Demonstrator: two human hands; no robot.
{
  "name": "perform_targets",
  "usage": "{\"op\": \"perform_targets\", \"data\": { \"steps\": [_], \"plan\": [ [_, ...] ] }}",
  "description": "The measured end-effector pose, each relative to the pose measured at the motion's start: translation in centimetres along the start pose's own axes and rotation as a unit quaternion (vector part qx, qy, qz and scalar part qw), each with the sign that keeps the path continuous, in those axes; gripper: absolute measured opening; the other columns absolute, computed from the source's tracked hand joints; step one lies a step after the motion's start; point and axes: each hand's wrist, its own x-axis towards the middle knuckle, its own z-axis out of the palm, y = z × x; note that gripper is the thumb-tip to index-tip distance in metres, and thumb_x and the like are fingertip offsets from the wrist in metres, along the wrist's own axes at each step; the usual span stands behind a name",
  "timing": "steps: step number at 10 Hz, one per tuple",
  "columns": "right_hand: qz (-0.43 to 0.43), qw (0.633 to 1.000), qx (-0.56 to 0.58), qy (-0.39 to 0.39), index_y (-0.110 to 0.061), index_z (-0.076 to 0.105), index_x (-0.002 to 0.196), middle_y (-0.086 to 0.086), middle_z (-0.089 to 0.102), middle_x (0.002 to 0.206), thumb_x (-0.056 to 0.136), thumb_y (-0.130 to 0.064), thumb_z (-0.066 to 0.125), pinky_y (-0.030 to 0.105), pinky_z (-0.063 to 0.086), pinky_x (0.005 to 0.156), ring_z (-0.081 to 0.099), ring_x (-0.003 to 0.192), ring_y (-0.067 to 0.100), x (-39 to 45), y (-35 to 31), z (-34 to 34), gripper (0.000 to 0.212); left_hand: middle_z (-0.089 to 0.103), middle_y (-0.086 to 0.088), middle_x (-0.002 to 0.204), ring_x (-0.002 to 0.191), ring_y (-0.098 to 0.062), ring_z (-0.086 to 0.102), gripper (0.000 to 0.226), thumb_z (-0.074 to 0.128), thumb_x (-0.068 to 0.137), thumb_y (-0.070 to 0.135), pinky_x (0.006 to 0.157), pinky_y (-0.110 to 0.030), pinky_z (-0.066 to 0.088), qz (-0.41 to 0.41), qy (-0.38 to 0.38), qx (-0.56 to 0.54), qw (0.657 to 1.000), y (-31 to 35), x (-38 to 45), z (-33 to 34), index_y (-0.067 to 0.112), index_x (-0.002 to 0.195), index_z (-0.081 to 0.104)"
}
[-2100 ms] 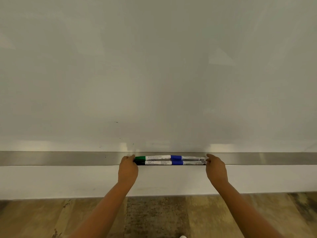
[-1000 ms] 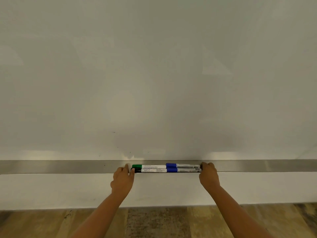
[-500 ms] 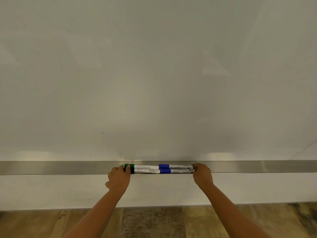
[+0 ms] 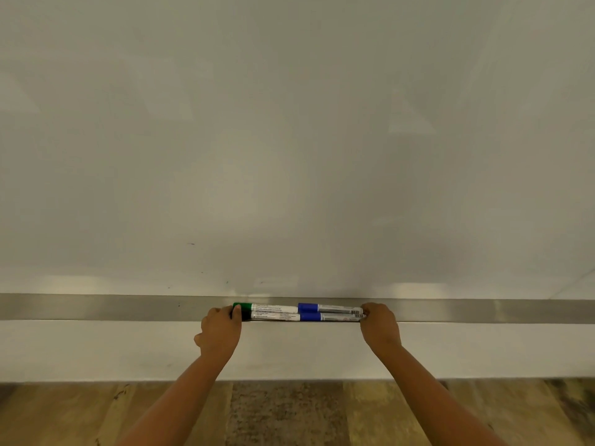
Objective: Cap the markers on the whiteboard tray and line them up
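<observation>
Several capped markers lie on the metal whiteboard tray (image 4: 128,309) in two rows, side by side and end to end. The back row (image 4: 273,307) starts with a green cap (image 4: 244,306) and has a blue cap (image 4: 307,307) midway. The front row (image 4: 277,316) starts with a black cap and also has a blue cap (image 4: 310,316). My left hand (image 4: 219,331) is at the left ends, with fingers curled over the green and black caps. My right hand (image 4: 380,323) is pressed against the right ends, fingers curled.
The whiteboard (image 4: 289,140) fills the view above the tray, with a few small ink specks (image 4: 191,244). Below the tray is a white wall band (image 4: 96,349), then wooden flooring (image 4: 289,413). The tray runs on to both sides.
Both hands stay at the ends of the marker rows. My left fingers have closed further over the green and black caps. The view has shifted a little.
</observation>
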Motion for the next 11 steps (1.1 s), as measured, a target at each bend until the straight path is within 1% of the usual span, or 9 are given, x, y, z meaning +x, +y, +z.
{"op": "perform_targets", "data": {
  "steps": [1,2,3,4,5,7,9,10,11],
  "plan": [
    [-0.013,0.996,-0.085,0.012,-0.007,0.062,0.1,0.014,0.064,0.105,0.088,0.001,0.04,0.038,0.038,0.104,0.058,0.1,0.027,0.0,0.3,0.3,0.026,0.058,-0.015,0.102,0.094,-0.033,0.055,0.037,0.036,0.093,0.033,0.084,-0.046,0.041,0.022,0.039,0.037,0.998,-0.2,-0.4,0.0,0.009,0.11,0.058],
    [-0.068,0.98,-0.184,0.031,-0.012,0.053,0.117,0.009,0.057,0.118,0.088,-0.004,0.044,0.043,0.018,0.115,0.052,0.113,0.023,0.1,0.4,0.0,0.031,0.056,-0.015,0.119,0.107,-0.032,0.053,0.041,0.046,0.09,0.033,0.09,-0.049,0.041,0.107,0.097,0.077,0.987,-0.5,-0.4,0.0,0.009,0.122,0.051],
    [-0.142,0.968,-0.205,0.002,-0.014,0.044,0.128,0.009,0.051,0.13,0.089,-0.004,0.047,0.042,0.011,0.118,0.048,0.12,0.023,0.2,-0.4,0.2,0.041,0.048,-0.01,0.136,0.124,-0.027,0.046,0.047,0.046,0.09,0.034,0.106,-0.048,0.032,0.249,0.067,0.099,0.961,-0.4,-0.1,0.4,0.011,0.131,0.043],
    [-0.196,0.96,-0.198,-0.036,-0.014,0.041,0.131,0.009,0.048,0.134,0.089,-0.001,0.045,0.039,0.01,0.119,0.045,0.122,0.024,-0.1,-1.3,0.9,0.044,0.035,-0.006,0.147,0.135,-0.021,0.032,0.054,0.039,0.092,0.039,0.114,-0.044,0.021,0.334,0.002,0.143,0.932,0.1,-0.5,1.5,0.016,0.14,0.029],
    [-0.215,0.953,-0.201,-0.066,-0.014,0.038,0.133,0.01,0.046,0.136,0.089,0.0,0.044,0.037,0.021,0.116,0.04,0.125,0.026,-0.7,-1.6,1.6,0.047,0.027,-0.004,0.151,0.14,-0.019,0.022,0.058,0.032,0.092,0.046,0.117,-0.041,0.016,0.345,-0.033,0.195,0.918,0.0,-0.8,2.3,0.019,0.142,0.02],
    [-0.19,0.965,-0.166,-0.07,-0.019,0.031,0.138,0.007,0.04,0.143,0.09,0.0,0.041,0.039,0.019,0.117,0.031,0.135,0.027,-1.1,-1.5,1.6,0.052,0.021,-0.004,0.154,0.143,-0.021,0.013,0.061,0.029,0.092,0.048,0.118,-0.041,0.009,0.342,-0.051,0.218,0.913,-0.6,-0.8,2.5,0.018,0.144,0.015],
    [-0.185,0.974,-0.121,-0.058,-0.022,0.016,0.144,0.004,0.019,0.155,0.095,-0.012,0.04,0.034,0.019,0.115,0.014,0.143,0.024,-1.9,-0.6,0.1,0.055,0.013,-0.006,0.156,0.144,-0.023,0.01,0.106,-0.03,0.06,0.07,0.117,-0.038,0.005,0.332,-0.01,0.178,0.926,-1.5,-1.8,2.3,0.015,0.144,0.005],
    [-0.176,0.981,-0.069,-0.045,-0.025,0.021,0.142,0.003,0.02,0.155,0.095,-0.017,0.043,0.035,0.025,0.114,0.016,0.143,0.024,-3.0,0.0,-1.6,0.053,0.029,-0.008,0.151,0.138,-0.026,0.028,0.098,-0.026,0.072,0.063,0.116,-0.034,-0.009,0.341,0.019,0.209,0.917,-1.5,-2.9,1.4,0.01,0.141,0.019],
    [-0.185,0.983,-0.017,-0.001,-0.028,0.024,0.141,0.001,0.021,0.154,0.095,-0.021,0.045,0.035,0.026,0.113,0.015,0.143,0.023,-3.9,0.3,-4.1,0.051,0.056,-0.007,0.132,0.132,-0.022,0.04,0.074,-0.006,0.091,0.049,0.112,-0.028,-0.019,0.349,0.024,0.236,0.907,-0.7,-4.0,0.5,0.008,0.133,0.039]
  ]
}}
